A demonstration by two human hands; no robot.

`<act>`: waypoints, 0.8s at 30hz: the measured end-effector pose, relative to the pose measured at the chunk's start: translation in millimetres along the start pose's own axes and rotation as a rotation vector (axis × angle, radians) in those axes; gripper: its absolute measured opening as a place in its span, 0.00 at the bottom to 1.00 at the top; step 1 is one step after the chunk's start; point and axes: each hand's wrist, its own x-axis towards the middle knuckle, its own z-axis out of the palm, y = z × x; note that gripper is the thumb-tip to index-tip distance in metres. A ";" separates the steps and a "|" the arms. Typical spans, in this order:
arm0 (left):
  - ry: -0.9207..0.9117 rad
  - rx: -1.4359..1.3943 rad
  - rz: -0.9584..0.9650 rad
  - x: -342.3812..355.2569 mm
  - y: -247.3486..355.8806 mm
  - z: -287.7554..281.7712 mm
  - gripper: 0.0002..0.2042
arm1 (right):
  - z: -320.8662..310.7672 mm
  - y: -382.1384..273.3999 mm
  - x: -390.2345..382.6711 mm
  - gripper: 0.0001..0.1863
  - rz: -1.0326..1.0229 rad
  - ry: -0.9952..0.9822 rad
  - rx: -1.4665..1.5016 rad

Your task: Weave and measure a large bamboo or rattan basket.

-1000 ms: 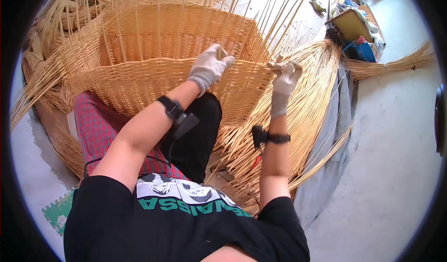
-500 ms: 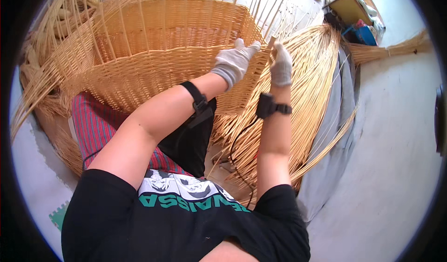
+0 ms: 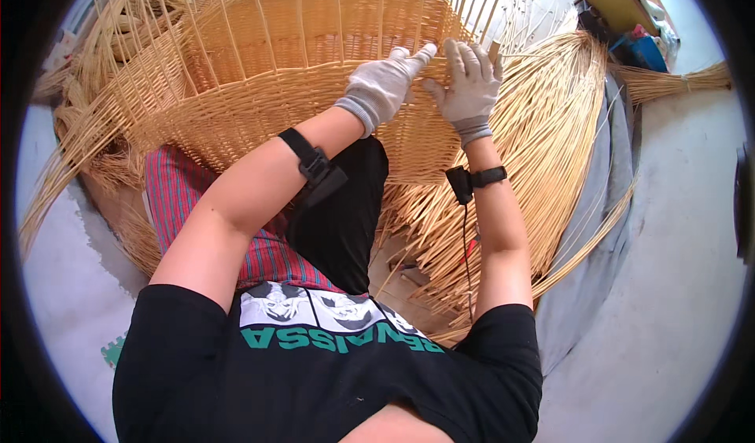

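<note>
A large wicker basket (image 3: 275, 101) with tall upright stakes rests across my lap, its near wall facing me. My gloved left hand (image 3: 385, 85) grips the top of this wall near the right-hand corner, index finger reaching along the rim; its other fingertips are hidden. Beside it, my gloved right hand (image 3: 469, 85) lies on the wall by the corner, fingers stretched upward and thumb apart. A short wooden piece (image 3: 494, 50) pokes up past its outer fingers; whether the hand touches it I cannot tell.
A broad fan of loose wicker rods (image 3: 543, 120) spreads over grey cloth (image 3: 609, 199) to the right. Another rod bundle (image 3: 676, 81) lies beyond it. At the far right stand a blue container (image 3: 649, 52) and a cluttered table. More fibre strands (image 3: 86, 112) fill the left side.
My right hand has moved left across the corner onto the basket wall, and its fingers have stretched out. My left hand stays near the rim. The whole view has shifted.
</note>
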 end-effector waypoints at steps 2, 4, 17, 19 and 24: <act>-0.033 -0.017 -0.009 5.4 -2.4 1.0 0.38 | 12.7 3.6 -2.3 0.44 0.057 0.075 0.079; -0.070 0.068 -0.037 10.3 -6.0 3.7 0.34 | 22.2 7.7 -1.4 0.45 0.053 0.140 0.121; -0.427 -0.447 -0.129 45.8 -22.6 -27.0 0.26 | 13.5 4.8 0.0 0.42 0.054 0.181 0.135; -0.368 -0.407 -0.038 45.5 -20.4 -25.8 0.27 | 9.7 4.9 -8.1 0.42 0.104 0.012 0.070; -0.105 -0.453 0.235 -18.7 -46.0 -23.0 0.40 | 6.3 16.1 -18.4 0.42 0.198 -0.309 -0.040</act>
